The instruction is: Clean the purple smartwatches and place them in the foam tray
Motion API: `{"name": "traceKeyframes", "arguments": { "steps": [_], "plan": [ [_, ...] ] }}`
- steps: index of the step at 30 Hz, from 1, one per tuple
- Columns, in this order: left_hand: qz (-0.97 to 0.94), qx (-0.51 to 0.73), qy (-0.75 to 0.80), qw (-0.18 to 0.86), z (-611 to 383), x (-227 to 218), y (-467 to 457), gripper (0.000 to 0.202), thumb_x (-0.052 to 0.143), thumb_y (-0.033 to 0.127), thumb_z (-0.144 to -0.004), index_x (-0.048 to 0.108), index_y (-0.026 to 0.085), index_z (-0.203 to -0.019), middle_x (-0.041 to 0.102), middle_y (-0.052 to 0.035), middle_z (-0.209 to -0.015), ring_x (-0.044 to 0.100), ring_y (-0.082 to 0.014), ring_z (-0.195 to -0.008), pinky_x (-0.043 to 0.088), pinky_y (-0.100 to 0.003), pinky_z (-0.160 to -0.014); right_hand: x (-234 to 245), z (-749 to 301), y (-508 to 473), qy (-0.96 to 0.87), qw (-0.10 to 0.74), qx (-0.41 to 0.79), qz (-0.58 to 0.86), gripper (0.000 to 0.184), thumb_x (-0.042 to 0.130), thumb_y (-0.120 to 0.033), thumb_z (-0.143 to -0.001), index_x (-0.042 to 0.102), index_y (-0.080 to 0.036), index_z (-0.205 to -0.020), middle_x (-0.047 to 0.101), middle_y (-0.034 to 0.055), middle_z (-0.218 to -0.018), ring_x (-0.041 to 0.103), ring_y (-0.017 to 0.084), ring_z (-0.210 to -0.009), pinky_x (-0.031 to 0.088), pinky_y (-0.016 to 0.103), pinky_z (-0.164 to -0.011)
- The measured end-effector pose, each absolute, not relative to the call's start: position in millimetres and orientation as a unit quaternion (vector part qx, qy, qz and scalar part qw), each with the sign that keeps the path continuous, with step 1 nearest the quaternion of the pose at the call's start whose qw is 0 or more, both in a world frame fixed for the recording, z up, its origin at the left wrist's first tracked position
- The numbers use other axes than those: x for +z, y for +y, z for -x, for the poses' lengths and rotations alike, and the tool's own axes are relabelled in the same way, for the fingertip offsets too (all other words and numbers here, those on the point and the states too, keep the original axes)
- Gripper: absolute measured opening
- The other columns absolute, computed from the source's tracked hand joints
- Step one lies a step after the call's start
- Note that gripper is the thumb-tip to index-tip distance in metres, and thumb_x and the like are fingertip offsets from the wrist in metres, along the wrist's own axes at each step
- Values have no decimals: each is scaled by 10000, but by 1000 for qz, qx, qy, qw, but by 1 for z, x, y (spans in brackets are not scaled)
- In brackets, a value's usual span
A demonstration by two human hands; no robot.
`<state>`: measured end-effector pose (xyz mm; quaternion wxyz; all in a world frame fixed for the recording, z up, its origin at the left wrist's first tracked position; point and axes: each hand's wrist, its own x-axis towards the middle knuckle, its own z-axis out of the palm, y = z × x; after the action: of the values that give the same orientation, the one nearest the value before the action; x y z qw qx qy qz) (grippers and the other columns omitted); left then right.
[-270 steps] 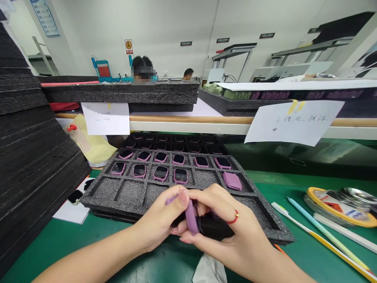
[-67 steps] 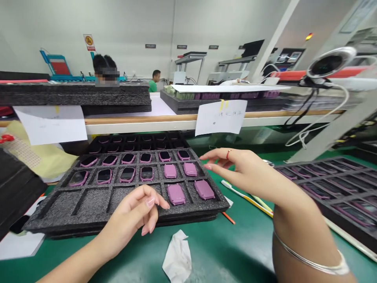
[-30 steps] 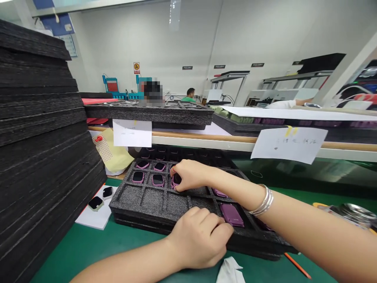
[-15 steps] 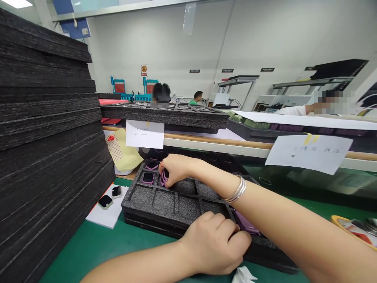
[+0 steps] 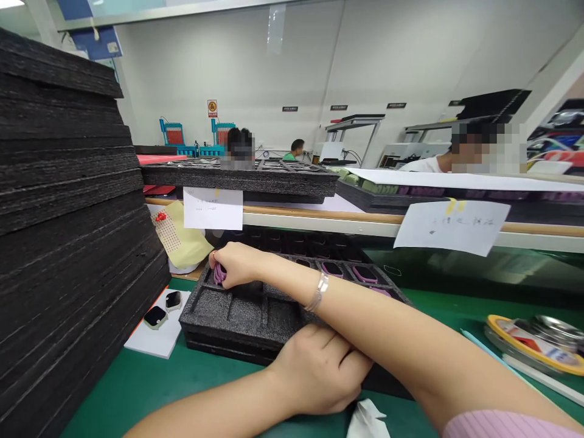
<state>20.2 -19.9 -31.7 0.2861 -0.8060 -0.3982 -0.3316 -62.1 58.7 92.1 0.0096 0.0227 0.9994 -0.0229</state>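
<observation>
My right hand (image 5: 237, 265) reaches across to the far left corner of a black foam tray (image 5: 207, 316), its fingers closed around a small bunch of purple watch cases (image 5: 219, 275). How many it holds is partly hidden by the fingers. My left hand (image 5: 322, 372) is a closed fist at the tray's front edge, under my right forearm; whatever its fingers grip is out of sight. Further purple watch cases with dark faces (image 5: 365, 274) lie in slots at the back right of the tray. Front slots near the left show bare foam.
Tall stacked black foam sheets (image 5: 68, 201) rise on the left. Two pale green watches (image 5: 156, 317) lie on a white pad (image 5: 152, 348). Crumpled tissue (image 5: 367, 420) and a yellow-rimmed tape roll (image 5: 538, 344) are on the green table. A shelf (image 5: 365, 227) crosses behind; people sit beyond.
My right hand has moved left across the tray to its end column, where purple watches lay, still gripping purple cases. My left fist stays near the front edge. The view has shifted slightly right.
</observation>
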Motion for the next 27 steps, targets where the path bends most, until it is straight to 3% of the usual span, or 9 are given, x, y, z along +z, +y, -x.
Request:
{"name": "traceKeyframes", "arguments": {
  "steps": [3,7,14,17,20,23,25,27],
  "plan": [
    [813,-327,-419,236,-19,-26,-25,180,533,185,-857,687,134,-935,702,-89,-775,619,-225,-635,442,-340,-522,92,19,65,992,-97,-76,-18,482,717,-140,-776,622,-154,-1249,759,91,-1074,725,288,-1020,539,347,-884],
    [784,-375,-494,-28,-22,-12,-30,206,573,200,-837,723,135,-962,760,-142,-915,689,-300,-811,533,-416,-702,81,-59,70,960,-231,-157,-34,631,712,-119,-730,526,-185,-1330,716,80,-1239,725,224,-1064,555,292,-911],
    [671,-460,-533,-233,-15,18,-29,240,514,145,-884,712,148,-1021,752,-126,-1016,676,-273,-902,526,-414,-844,38,-145,70,865,-439,-236,-56,572,714,-156,-794,481,-212,-1313,686,110,-1263,695,223,-1170,565,361,-1025],
    [613,-495,-535,-305,-7,25,-25,300,434,236,-974,675,159,-1135,739,-117,-1073,668,-243,-920,523,-393,-865,26,-151,71,840,-478,-253,-37,597,720,-142,-787,478,-215,-1327,686,111,-1266,708,227,-1152,580,362,-1015],
    [526,-533,-507,-426,-2,30,-24,535,283,505,-1046,643,149,-1219,734,-135,-1075,683,-229,-905,536,-370,-834,19,-151,71,831,-489,-263,-14,655,734,-127,-761,483,-226,-1358,686,104,-1280,722,226,-1126,589,347,-1009],
    [400,-565,-428,-581,-4,32,-26,698,485,757,-895,681,154,-1190,741,-125,-1021,677,-214,-865,526,-324,-776,15,-152,70,834,-484,-267,6,712,742,-108,-738,490,-242,-1391,690,86,-1289,720,219,-1127,583,329,-1020],
    [353,-577,-395,-622,-7,31,-27,733,654,781,-760,703,171,-1165,741,-107,-1011,672,-204,-865,512,-293,-743,14,-154,69,839,-479,-256,10,725,736,-104,-743,489,-243,-1409,684,89,-1307,707,220,-1151,571,336,-1040],
    [335,-592,-386,-623,-11,28,-28,725,697,766,-729,705,192,-1173,734,-99,-1055,672,-211,-924,512,-290,-758,15,-156,69,848,-470,-245,9,737,733,-105,-757,475,-238,-1435,690,94,-1300,692,227,-1178,556,354,-1063]
  ]
}}
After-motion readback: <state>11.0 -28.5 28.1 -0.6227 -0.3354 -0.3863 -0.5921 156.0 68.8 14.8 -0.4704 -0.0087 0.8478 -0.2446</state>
